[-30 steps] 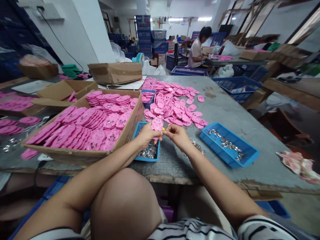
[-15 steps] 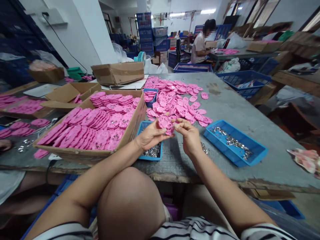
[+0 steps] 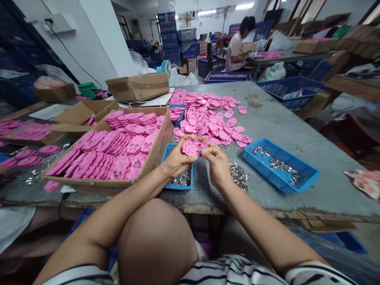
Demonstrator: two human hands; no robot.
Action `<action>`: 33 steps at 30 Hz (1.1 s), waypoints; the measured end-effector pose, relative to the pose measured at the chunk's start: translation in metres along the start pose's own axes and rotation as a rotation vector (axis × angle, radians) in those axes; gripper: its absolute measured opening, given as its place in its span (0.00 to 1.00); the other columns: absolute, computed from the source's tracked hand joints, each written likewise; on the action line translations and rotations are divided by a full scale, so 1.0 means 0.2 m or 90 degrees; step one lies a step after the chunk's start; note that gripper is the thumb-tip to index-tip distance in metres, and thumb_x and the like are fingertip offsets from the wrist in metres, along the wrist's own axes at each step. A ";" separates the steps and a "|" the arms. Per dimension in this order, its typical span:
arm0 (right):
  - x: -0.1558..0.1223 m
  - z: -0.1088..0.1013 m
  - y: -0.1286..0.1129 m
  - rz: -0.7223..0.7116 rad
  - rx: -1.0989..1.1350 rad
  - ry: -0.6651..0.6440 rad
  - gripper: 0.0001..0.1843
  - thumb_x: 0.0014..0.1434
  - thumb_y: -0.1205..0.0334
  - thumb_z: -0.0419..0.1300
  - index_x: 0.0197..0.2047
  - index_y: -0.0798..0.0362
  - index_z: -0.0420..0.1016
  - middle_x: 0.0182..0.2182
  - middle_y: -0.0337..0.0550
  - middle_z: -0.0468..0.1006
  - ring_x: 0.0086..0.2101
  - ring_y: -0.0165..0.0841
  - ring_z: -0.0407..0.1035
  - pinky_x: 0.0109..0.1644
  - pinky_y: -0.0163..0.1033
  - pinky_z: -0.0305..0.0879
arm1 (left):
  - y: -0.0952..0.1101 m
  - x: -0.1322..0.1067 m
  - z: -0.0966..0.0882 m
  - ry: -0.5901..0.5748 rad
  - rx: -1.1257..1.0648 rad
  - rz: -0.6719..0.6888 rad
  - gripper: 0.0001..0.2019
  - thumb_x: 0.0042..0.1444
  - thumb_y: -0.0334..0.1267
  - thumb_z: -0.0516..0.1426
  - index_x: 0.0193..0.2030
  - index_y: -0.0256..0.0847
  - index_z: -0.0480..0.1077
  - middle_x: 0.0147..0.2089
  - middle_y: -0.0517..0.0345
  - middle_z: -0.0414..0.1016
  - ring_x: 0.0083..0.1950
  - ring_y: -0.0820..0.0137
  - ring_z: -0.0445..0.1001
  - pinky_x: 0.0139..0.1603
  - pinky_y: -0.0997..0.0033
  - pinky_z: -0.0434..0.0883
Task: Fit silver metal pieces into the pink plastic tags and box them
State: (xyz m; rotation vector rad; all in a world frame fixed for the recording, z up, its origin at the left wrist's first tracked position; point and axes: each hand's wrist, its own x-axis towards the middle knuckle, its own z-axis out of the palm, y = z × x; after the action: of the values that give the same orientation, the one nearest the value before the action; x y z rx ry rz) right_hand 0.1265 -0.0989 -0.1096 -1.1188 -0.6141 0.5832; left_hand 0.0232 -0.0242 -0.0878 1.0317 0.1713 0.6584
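A pink plastic disc with a scalloped edge [image 3: 191, 147] is held up over the table in my left hand [image 3: 175, 161], the thumb on its near side and fingers around its far edge. My right hand [image 3: 219, 164] is closed in a pinch at the disc's right edge; whatever is between those fingertips is too small to make out. Under my left hand stands a small blue tray [image 3: 191, 183] with small shiny metal parts. A pile of similar metal parts [image 3: 238, 176] lies on the table by my right wrist.
Left of my hands, a cardboard box [image 3: 97, 183] holds rows of pink discs. More pink discs [image 3: 208, 114] are heaped beyond my hands. A long blue tray [image 3: 308, 183] with metal parts is on the right. A co-worker [image 3: 236, 51] sits at another table behind.
The pink disc has tipped flatter and moved slightly left. My right hand has shifted left along with it, exposing more of the metal pile.
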 end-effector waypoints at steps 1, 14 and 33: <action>0.00 0.00 0.00 0.002 0.004 0.001 0.10 0.41 0.57 0.67 0.18 0.50 0.71 0.42 0.45 0.77 0.52 0.43 0.65 0.62 0.51 0.54 | 0.00 0.00 0.00 -0.003 0.003 0.003 0.28 0.34 0.27 0.71 0.43 0.45 0.66 0.50 0.58 0.77 0.58 0.63 0.73 0.62 0.62 0.65; -0.01 0.02 0.02 0.004 0.044 0.006 0.10 0.42 0.60 0.67 0.17 0.51 0.70 0.38 0.43 0.76 0.47 0.40 0.67 0.59 0.49 0.57 | -0.01 0.00 0.00 -0.006 0.038 0.022 0.29 0.33 0.32 0.72 0.41 0.45 0.65 0.49 0.59 0.77 0.57 0.63 0.73 0.61 0.62 0.65; -0.02 0.01 0.02 0.110 0.157 0.006 0.13 0.38 0.56 0.69 0.26 0.50 0.72 0.26 0.34 0.71 0.30 0.30 0.63 0.35 0.36 0.61 | 0.02 0.01 0.02 0.031 -0.009 -0.008 0.31 0.39 0.28 0.68 0.52 0.46 0.66 0.50 0.55 0.78 0.54 0.64 0.76 0.58 0.61 0.69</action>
State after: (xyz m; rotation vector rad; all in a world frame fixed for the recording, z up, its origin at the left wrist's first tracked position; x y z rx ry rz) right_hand 0.1226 -0.0987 -0.1127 -0.9469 -0.4257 0.7799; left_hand 0.0249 -0.0243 -0.0814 1.0002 0.2157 0.6730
